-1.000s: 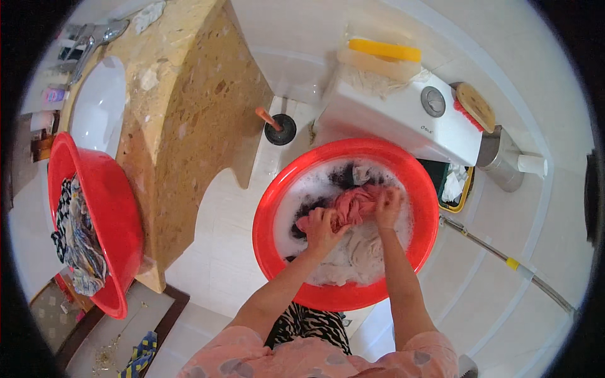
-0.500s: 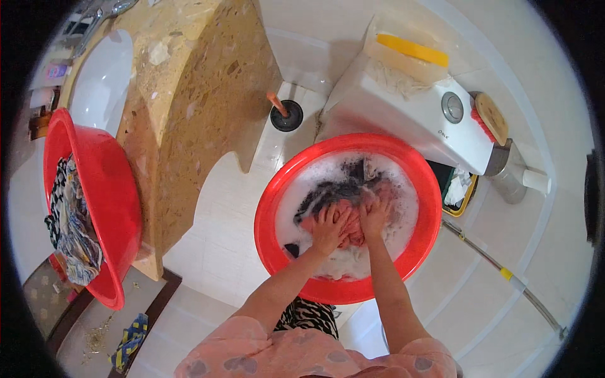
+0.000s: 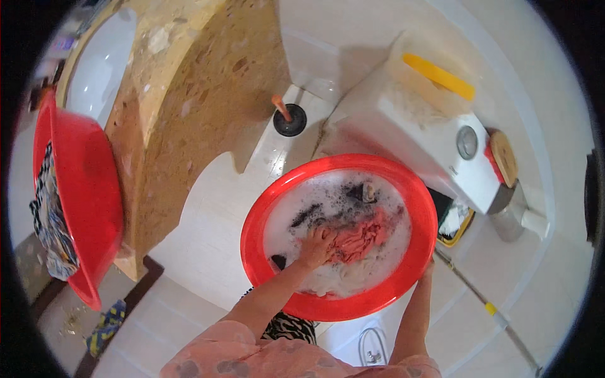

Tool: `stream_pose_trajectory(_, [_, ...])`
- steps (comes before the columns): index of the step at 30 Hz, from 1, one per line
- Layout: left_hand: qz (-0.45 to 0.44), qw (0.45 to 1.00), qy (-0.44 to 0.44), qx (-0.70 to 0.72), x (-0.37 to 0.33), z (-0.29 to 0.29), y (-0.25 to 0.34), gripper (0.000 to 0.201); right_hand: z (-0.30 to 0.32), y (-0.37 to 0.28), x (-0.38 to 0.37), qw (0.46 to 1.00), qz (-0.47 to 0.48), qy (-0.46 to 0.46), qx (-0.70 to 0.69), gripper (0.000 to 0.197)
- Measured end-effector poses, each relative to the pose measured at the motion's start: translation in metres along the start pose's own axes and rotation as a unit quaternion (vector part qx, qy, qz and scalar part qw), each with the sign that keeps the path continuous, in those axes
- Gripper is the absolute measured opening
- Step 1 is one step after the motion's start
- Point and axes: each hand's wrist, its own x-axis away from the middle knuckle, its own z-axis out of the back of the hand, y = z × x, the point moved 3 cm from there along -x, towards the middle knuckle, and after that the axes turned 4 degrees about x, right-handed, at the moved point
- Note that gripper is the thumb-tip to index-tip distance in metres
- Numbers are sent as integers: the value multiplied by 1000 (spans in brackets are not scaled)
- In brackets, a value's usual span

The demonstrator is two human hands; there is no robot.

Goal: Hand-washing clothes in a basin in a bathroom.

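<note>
One wet, crumpled pink cloth (image 3: 362, 239): it lies near the middle of the round, glossy red plastic basin (image 3: 418, 277), partly sunk in white, foamy suds (image 3: 280, 220).
Left hand (image 3: 318, 246): my fingers are bent and slightly parted at the cloth's left edge, touching it; blur and foam keep me from telling whether I have a pinch of it.
Right hand (image 3: 430, 268): it is out of the water by the basin's right rim and mostly hidden, so I cannot tell how far it is open or whether it grips anything.
Washing stroke: I judge that one hand alone mostly pushes the cloth about; pinning one fold and rubbing another across it, in short strokes, should clean better.
Red rim: if I use it as a brace, I should press evenly, lest the basin tip or slide.
Dark wet fabric (image 3: 307, 215): it floats beyond the pink cloth; I would keep it out of my folds, since its dye might run.
Pale soaked fabric (image 3: 353, 274): it lies on my side of the pink cloth; working low and slowly here should limit splashing.
</note>
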Motion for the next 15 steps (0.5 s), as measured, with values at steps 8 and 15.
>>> stream_pose_trajectory(8, [-16,996,44,76,12,-26,-31,59,-49,13,-31,987,-137,51,65,44])
stream_pose_trajectory(15, [-6,988,26,153,10,-32,-34,54,-65,2,-46,984,-150,34,91,46])
